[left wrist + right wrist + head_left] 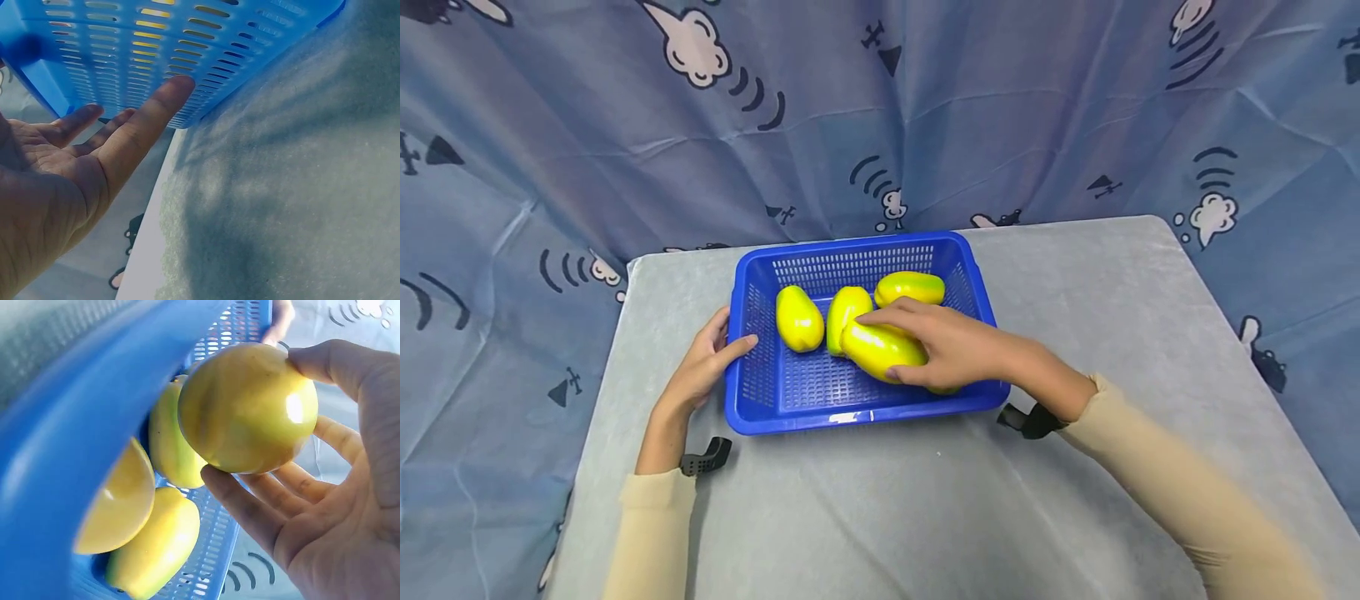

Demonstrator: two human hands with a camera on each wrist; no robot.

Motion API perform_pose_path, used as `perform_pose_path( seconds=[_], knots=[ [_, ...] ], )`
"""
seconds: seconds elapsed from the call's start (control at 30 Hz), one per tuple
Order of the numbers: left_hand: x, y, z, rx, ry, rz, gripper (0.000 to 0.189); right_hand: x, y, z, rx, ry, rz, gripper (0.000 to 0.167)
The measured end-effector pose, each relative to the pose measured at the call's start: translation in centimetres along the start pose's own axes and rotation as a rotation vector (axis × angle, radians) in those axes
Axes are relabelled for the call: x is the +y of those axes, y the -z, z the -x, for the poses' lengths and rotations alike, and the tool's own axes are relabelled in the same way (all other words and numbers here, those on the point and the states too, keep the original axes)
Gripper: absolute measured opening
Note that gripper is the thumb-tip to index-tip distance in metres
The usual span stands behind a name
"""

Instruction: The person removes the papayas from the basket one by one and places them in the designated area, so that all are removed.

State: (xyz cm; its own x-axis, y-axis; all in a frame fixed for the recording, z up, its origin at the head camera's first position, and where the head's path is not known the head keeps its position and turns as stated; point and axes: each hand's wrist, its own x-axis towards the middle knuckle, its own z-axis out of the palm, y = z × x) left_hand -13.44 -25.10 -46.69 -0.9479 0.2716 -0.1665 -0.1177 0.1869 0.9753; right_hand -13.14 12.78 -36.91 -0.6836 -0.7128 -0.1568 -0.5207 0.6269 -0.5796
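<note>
- A patterned blue curtain point(1037, 108) hung behind the grey table point(865, 517) and along both its sides.
- The blue basket point(820, 422) sat on the table toward its far edge, walls slotted; probably light, a bit flexy, best held at the rim.
- Your right hand point(951, 342) was inside the basket's outline, part-curled, thumb on one side and fingers on the other of the held fruit point(880, 350).
- Your left hand point(707, 354) pinched the basket's left rim: thumb over the top, fingers nearly straight along the outer wall.
- Held fruit: yellow-green, glossy, over the basket's right half, tilted; couldn't tell if it touched its neighbours. Likely firm and slick, weight unclear (real or model, can't say). You'd best hold it round the thick middle, fingers spread, since the tapered ends could slip; if real, squeezing might bruise it.
- Other fruits lay in the basket: left fruit point(799, 319), middle fruit point(847, 310) just beside it, back fruit point(910, 287) near the far wall, plus a mostly hidden fruit point(943, 390) below your right hand.
- Your wrists each wore a black mount: left mount point(707, 458), right mount point(1033, 419).
</note>
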Motion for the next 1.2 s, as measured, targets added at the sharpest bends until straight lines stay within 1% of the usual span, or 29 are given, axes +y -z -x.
perform_pose_path(
  seconds=[0.27,0.4,0.53,0.77,0.93,1.2],
  knots=[
    [0.2,0.0,0.3,0.013,0.005,-0.012,0.071,1.0,-0.3,1.1,0.155,0.009,-0.113,0.072],
    [0.2,0.1,0.3,0.007,-0.007,0.008,0.070,1.7,-0.4,1.8,0.212,-0.041,-0.179,0.072],
    [0.1,0.1,0.4,-0.001,-0.022,0.026,0.069,2.4,-0.3,2.5,0.271,-0.080,-0.218,0.072],
    [-0.2,0.1,1.0,0.015,-0.007,0.015,0.070,2.9,-0.3,3.1,0.320,-0.104,-0.253,0.072],
    [-0.1,0.0,0.7,0.018,0.001,0.003,0.070,3.1,-0.3,3.4,0.370,-0.128,-0.262,0.073],
    [0.0,-0.2,0.3,0.002,-0.007,0.023,0.069,3.8,-0.1,4.6,0.436,-0.141,-0.257,0.073]
  ],
)
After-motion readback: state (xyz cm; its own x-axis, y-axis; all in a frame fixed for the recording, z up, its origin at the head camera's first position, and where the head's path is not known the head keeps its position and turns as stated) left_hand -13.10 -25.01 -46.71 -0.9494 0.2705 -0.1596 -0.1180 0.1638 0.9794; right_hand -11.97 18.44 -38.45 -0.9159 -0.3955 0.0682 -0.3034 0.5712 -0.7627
